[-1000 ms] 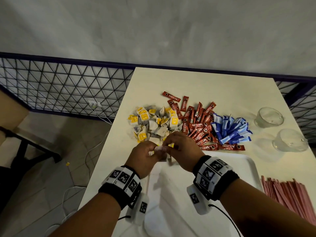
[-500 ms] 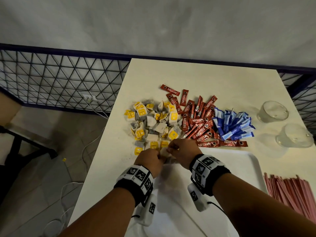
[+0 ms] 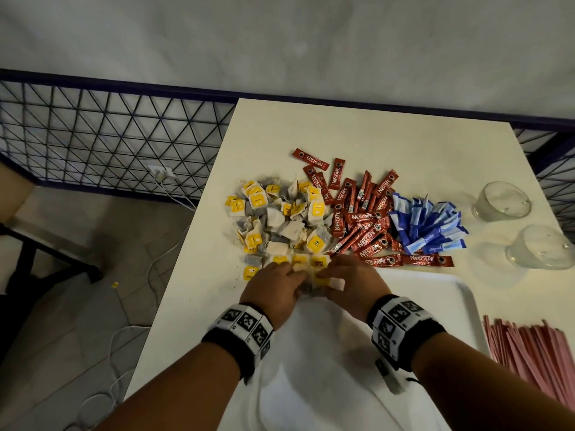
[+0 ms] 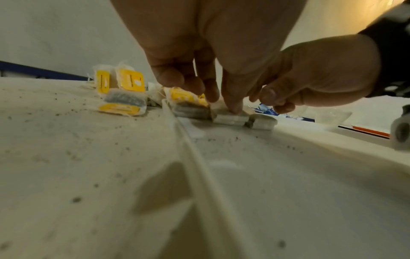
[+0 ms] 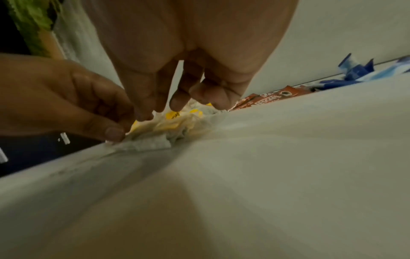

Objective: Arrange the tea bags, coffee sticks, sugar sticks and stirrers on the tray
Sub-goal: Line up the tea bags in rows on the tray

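Both hands have dropped from mid-air onto the tray [image 3: 463, 306] at its far left corner; the left hand [image 3: 273, 290] and right hand [image 3: 351, 284] pinch a small row of tea bags [image 4: 230, 117] directly under their fingertips, running left to right, the loose heap just beyond

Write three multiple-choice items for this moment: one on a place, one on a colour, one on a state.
1. Where do the stirrers lie?
A. right of the tray
B. on the tea bags
C. inside a glass

2. What colour are the sugar sticks?
A. green
B. blue and white
C. black

3. What are both hands doing?
A. resting flat on the floor
B. lifting a glass
C. handling tea bags at the tray's far left corner

Answers: 1 A, the pink bundle sits on the table past the tray's right rim. 2 B, the pile beside the coffee sticks. 3 C, the left hand and right hand meet there, fingers on the bags.
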`<state>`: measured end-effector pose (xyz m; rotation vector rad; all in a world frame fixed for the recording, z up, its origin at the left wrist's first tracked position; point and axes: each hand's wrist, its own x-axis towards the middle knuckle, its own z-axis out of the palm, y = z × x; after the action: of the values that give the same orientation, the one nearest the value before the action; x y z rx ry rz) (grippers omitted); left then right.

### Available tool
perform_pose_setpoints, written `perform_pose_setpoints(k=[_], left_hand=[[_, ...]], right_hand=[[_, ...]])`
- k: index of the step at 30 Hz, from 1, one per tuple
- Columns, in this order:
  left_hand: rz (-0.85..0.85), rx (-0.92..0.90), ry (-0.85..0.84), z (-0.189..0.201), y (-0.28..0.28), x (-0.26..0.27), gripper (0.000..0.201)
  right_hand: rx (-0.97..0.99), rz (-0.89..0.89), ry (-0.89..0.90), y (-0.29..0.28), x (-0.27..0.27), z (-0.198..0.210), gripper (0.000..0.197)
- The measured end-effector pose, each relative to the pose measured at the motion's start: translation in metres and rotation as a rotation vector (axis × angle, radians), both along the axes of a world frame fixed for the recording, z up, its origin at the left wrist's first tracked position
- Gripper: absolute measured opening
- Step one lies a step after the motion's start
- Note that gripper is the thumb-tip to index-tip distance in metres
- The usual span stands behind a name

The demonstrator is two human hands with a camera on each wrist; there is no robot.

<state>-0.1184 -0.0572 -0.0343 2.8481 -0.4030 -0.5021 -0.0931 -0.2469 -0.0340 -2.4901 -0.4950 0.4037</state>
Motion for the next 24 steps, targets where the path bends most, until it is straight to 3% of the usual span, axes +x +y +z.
perform_pose_setpoints(k=[4, 24], left_hand=[[0.000, 0.045, 0.006, -0.003, -0.001, 0.003, 0.035], [0.003, 0.102, -0.010, -0.005, -0.007, 0.004, 0.031]], right_hand=[[-0.021, 0.059, -0.077, 0.000, -0.007, -0.009, 0.018], [-0.182, 0.006, 0.051, 0.007, -0.006, -0.009, 0.026]])
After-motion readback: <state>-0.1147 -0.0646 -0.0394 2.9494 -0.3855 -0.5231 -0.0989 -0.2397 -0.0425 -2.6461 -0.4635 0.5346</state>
